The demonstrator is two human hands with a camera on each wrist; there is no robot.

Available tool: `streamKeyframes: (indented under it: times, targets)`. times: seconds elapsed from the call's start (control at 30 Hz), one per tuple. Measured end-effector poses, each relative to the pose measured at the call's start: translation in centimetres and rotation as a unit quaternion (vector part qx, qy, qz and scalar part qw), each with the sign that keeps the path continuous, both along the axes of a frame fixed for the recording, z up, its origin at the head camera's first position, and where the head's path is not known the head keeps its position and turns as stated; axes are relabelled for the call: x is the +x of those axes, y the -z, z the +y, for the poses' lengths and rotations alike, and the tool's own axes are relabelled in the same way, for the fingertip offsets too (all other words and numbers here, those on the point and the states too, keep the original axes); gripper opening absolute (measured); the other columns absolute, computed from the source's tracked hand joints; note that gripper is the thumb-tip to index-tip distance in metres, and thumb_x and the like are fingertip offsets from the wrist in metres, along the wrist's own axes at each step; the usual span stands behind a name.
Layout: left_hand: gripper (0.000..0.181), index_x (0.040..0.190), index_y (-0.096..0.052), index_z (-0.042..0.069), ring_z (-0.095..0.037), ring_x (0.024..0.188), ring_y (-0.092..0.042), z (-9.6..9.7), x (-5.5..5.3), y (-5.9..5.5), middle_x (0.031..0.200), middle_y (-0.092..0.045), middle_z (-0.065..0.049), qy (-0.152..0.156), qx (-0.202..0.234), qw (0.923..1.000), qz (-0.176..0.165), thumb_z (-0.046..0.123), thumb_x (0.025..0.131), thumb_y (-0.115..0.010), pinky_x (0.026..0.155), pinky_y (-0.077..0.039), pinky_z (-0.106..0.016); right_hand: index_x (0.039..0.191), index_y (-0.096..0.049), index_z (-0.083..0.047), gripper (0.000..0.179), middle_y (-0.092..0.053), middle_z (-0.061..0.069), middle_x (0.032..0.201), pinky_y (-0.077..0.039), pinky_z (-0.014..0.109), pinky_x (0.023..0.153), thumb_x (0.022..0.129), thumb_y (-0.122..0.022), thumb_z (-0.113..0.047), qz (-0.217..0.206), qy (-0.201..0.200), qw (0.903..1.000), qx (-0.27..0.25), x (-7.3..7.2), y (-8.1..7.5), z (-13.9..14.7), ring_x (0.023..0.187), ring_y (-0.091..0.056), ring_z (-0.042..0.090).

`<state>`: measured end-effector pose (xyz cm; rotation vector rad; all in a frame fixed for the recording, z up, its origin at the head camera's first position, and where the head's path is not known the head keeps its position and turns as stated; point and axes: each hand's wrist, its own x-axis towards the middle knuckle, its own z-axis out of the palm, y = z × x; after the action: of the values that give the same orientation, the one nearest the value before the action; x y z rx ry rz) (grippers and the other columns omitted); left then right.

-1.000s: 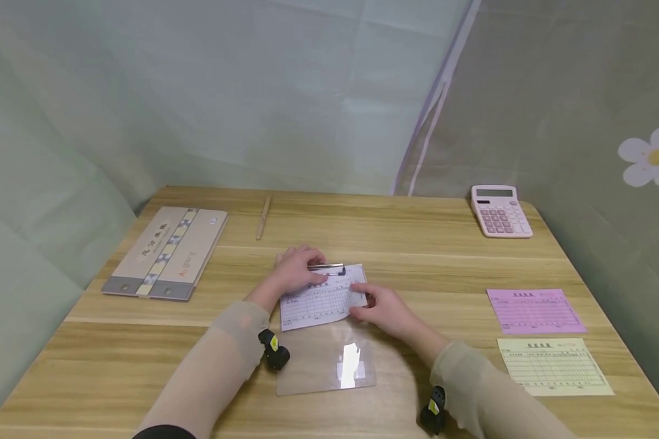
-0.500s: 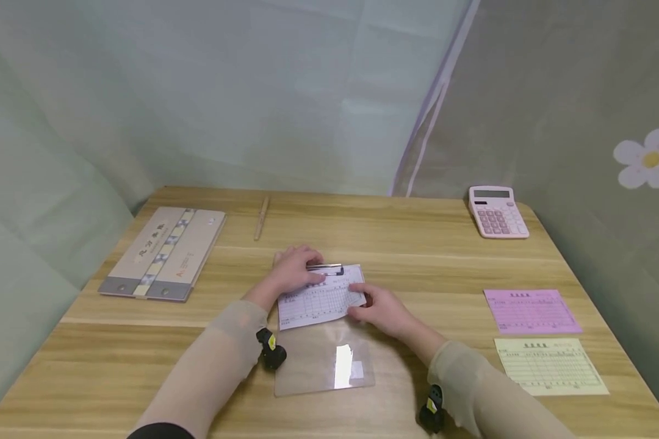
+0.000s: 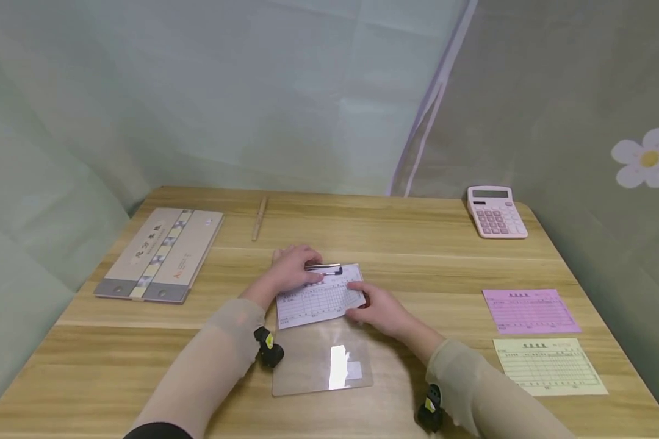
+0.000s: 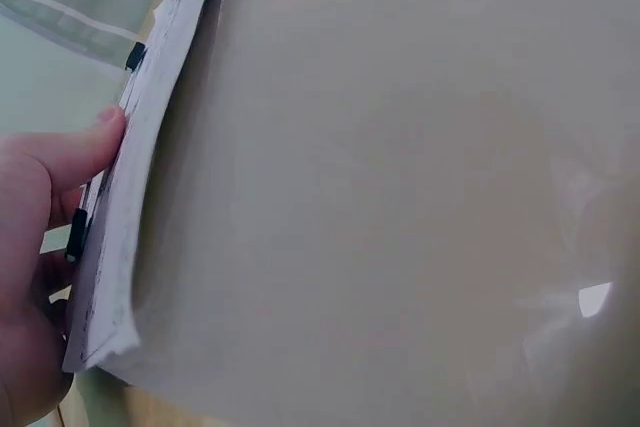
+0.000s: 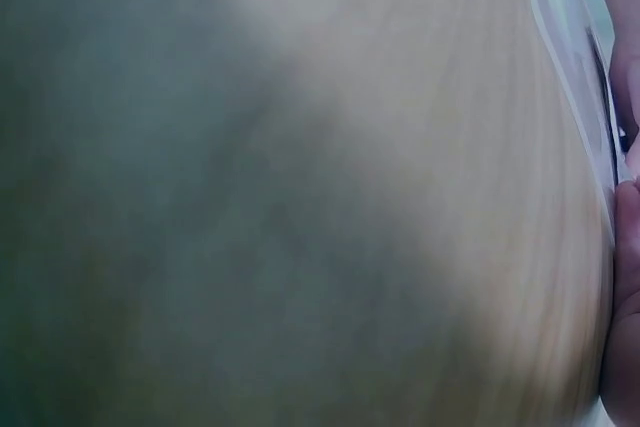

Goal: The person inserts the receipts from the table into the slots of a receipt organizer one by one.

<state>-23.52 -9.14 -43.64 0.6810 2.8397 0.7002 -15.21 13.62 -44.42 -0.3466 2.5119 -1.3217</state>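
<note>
A clear clipboard (image 3: 302, 366) lies on the table in front of the person, its metal clip (image 3: 329, 269) at the far end. Under the clip is a white printed form (image 3: 313, 306), covering the board's far half; its near edge lifts off the board in the left wrist view. The left hand (image 3: 292, 269) grips the clip end, thumb over the clip and form, other fingers behind. At the form's right edge, the right hand (image 3: 381, 308) holds it between thumb and fingers. The right wrist view catches only part of that hand (image 5: 625, 277).
A pink form (image 3: 531, 311) and a yellow form (image 3: 551, 367) lie at the right. A pink calculator (image 3: 496, 212) sits at the far right corner. On the left are a beige ledger book (image 3: 159, 253) and a thin pen-like stick (image 3: 259, 218). Curtains hang behind the table.
The head view has shifted slightly, so things appear a little further left. Both hands keep their hold on the clipboard and white form.
</note>
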Motion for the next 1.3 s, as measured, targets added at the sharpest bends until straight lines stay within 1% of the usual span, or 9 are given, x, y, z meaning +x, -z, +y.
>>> streamKeyframes:
  times: [0.13, 0.23, 0.33, 0.43, 0.57, 0.73, 0.9, 1.17, 1.3]
  targets:
    - [0.036, 0.11, -0.065, 0.018, -0.023, 0.102, -0.048, 0.02, -0.04, -0.02, 0.109, -0.059, 0.002, 0.004, -0.001, 1.0, 0.001, 0.039, 0.082, -0.069, 0.085, -0.025, -0.044, 0.132, -0.05, -0.004, 0.061, -0.06, 0.01, 0.114, -0.046, 0.034, 0.083, 0.079, -0.074, -0.024, 0.003, 0.009, 0.9999, 0.005, 0.01, 0.02, -0.08, 0.092, -0.057, 0.015]
    - [0.036, 0.11, -0.065, 0.018, -0.023, 0.102, -0.048, 0.03, -0.08, -0.04, 0.108, -0.059, 0.002, 0.006, -0.001, 1.0, 0.0, 0.039, 0.082, -0.069, 0.085, -0.025, -0.044, 0.132, -0.05, -0.004, 0.062, -0.06, 0.01, 0.113, -0.047, 0.033, 0.082, 0.079, -0.074, -0.023, -0.001, 0.012, 0.9999, -0.002, 0.03, 0.01, -0.11, 0.091, -0.057, 0.015]
    - [0.035, 0.11, -0.065, 0.018, -0.022, 0.103, -0.048, 0.03, -0.15, -0.06, 0.108, -0.059, 0.002, 0.007, -0.003, 1.0, -0.003, 0.038, 0.082, -0.07, 0.085, -0.025, -0.044, 0.134, -0.047, -0.004, 0.065, -0.061, 0.009, 0.11, -0.048, 0.032, 0.078, 0.078, -0.074, -0.023, -0.003, 0.013, 0.9999, -0.008, 0.01, 0.01, -0.12, 0.087, -0.058, 0.015]
    - [0.036, 0.11, -0.065, 0.018, -0.022, 0.103, -0.048, 0.02, -0.25, -0.08, 0.107, -0.059, 0.003, 0.008, -0.007, 0.9999, -0.006, 0.039, 0.082, -0.069, 0.085, -0.025, -0.043, 0.136, -0.045, -0.004, 0.067, -0.061, 0.008, 0.103, -0.048, 0.031, 0.074, 0.078, -0.074, -0.021, -0.001, 0.013, 0.9998, -0.014, 0.02, -0.08, -0.16, 0.082, -0.058, 0.015]
    - [0.036, 0.109, -0.065, 0.018, -0.022, 0.101, -0.048, -0.02, -0.39, -0.14, 0.104, -0.058, 0.003, 0.014, -0.012, 0.9998, -0.006, 0.041, 0.082, -0.069, 0.084, -0.025, -0.043, 0.137, -0.042, -0.002, 0.069, -0.061, 0.007, 0.097, -0.047, 0.031, 0.072, 0.078, -0.074, -0.017, 0.004, 0.012, 0.9997, -0.022, 0.08, -0.23, -0.29, 0.079, -0.058, 0.014]
    - [0.036, 0.108, -0.065, 0.018, -0.021, 0.099, -0.048, -0.08, -0.47, -0.29, 0.101, -0.058, 0.004, 0.021, -0.011, 0.9997, -0.009, 0.041, 0.081, -0.07, 0.085, -0.026, -0.043, 0.139, -0.04, 0.0, 0.07, -0.061, 0.007, 0.094, -0.048, 0.029, 0.071, 0.079, -0.073, -0.015, 0.004, 0.009, 0.9995, -0.031, -0.02, 0.04, -0.35, 0.078, -0.059, 0.014]
    - [0.037, 0.11, -0.065, 0.017, -0.02, 0.097, -0.048, -0.01, -0.37, -0.59, 0.101, -0.058, 0.004, 0.02, -0.014, 0.9996, -0.015, 0.04, 0.081, -0.07, 0.087, -0.024, -0.045, 0.141, -0.037, 0.0, 0.072, -0.058, 0.009, 0.101, -0.048, 0.027, 0.07, 0.079, -0.072, -0.013, 0.003, 0.01, 0.9991, -0.042, -0.11, 0.21, -0.39, 0.079, -0.06, 0.013]
    - [0.035, 0.108, -0.065, 0.017, -0.02, 0.096, -0.05, 0.2, -0.36, -0.93, 0.099, -0.059, 0.004, 0.016, -0.016, 0.9995, -0.023, 0.039, 0.081, -0.07, 0.088, -0.022, -0.048, 0.142, -0.035, 0.001, 0.074, -0.049, 0.016, 0.124, -0.047, 0.025, 0.072, 0.079, -0.072, -0.011, 0.01, 0.017, 0.9985, -0.051, -0.14, 0.26, -0.48, 0.083, -0.058, 0.012]
    - [0.034, 0.107, -0.065, 0.017, -0.019, 0.095, -0.05, 0.26, -0.51, -0.92, 0.099, -0.059, 0.005, 0.016, -0.019, 0.9993, -0.027, 0.039, 0.082, -0.07, 0.089, -0.021, -0.048, 0.143, -0.031, 0.002, 0.076, -0.044, 0.02, 0.128, -0.049, 0.026, 0.068, 0.079, -0.071, -0.009, -0.004, 0.02, 0.9972, -0.072, -0.07, 0.22, -0.54, 0.077, -0.059, 0.013]
